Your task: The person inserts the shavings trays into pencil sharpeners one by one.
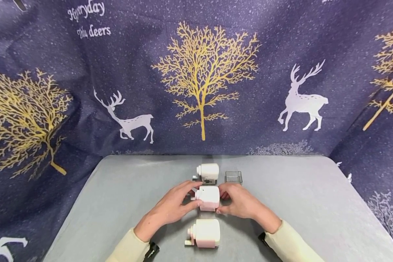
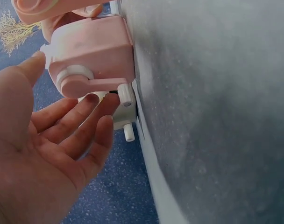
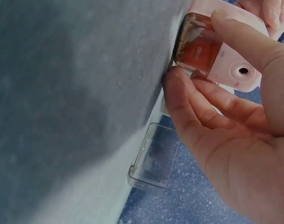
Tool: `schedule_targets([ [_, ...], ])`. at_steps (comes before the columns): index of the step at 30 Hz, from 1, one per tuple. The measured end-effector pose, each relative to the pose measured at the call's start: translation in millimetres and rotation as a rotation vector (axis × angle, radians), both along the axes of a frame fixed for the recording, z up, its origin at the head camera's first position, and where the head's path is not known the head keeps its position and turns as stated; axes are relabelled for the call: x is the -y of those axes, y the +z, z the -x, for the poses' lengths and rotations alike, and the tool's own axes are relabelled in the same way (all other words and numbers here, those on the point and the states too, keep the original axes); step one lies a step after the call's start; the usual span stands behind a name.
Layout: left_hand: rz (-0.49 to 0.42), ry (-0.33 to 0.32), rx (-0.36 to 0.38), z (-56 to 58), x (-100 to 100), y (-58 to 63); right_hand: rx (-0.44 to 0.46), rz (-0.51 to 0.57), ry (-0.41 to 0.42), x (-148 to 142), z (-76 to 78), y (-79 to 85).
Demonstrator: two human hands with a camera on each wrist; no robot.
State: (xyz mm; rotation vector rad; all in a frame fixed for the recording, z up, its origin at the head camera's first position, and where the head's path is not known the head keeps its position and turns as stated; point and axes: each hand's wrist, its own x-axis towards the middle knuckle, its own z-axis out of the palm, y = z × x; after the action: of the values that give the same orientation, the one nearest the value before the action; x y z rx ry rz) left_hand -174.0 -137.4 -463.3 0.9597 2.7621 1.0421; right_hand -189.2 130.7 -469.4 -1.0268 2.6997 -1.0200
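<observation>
While both hands work at the centre of one grey table (image 1: 314,203), three crank-type pencil sharpeners stand in a single row running away from the person. Unit count: one near sharpener (image 1: 207,232), white and pink; one middle sharpener (image 1: 209,198), pink; one far sharpener (image 1: 210,171), white. The middle sharpener is located between the two hands, with its crank (image 2: 102,85) toward the left hand (image 1: 170,208) and its pencil hole (image 3: 243,71) toward the right hand (image 1: 240,202).

Left hand: thumb and fingers span the crank end, narrowed to the body width, holding the middle sharpener. Right hand: thumb on one side and fingertips on the other, pinching the same unit at its one tinted transparent drawer (image 3: 198,49). Dark matter lines part of this drawer; its exact nature cannot be told.

One loose clear box (image 3: 153,158) rests on the table beside the far sharpener, on the right-hand side. Two pale sleeves (image 1: 129,247) cover the forearms. Behind the table hangs one dark blue cloth (image 1: 242,143), printed with three yellow trees (image 1: 202,120).
</observation>
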Motion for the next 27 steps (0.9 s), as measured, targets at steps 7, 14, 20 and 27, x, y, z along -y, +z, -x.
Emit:
schedule_targets([
  [7,-0.012,0.009,0.007,3.3,5,1.3,0.034,-0.014,-0.026,-11,1.1,5.4],
  [14,-0.044,0.013,0.004,6.0,7,2.2,0.012,0.045,-0.041,-23,4.6,9.9],
  [20,-0.046,0.036,-0.017,9.3,7,4.3,-0.019,0.087,-0.068,-34,9.0,13.7],
  [27,-0.062,0.064,-0.047,17.9,10,4.6,-0.111,0.080,-0.145,-47,15.4,17.9],
])
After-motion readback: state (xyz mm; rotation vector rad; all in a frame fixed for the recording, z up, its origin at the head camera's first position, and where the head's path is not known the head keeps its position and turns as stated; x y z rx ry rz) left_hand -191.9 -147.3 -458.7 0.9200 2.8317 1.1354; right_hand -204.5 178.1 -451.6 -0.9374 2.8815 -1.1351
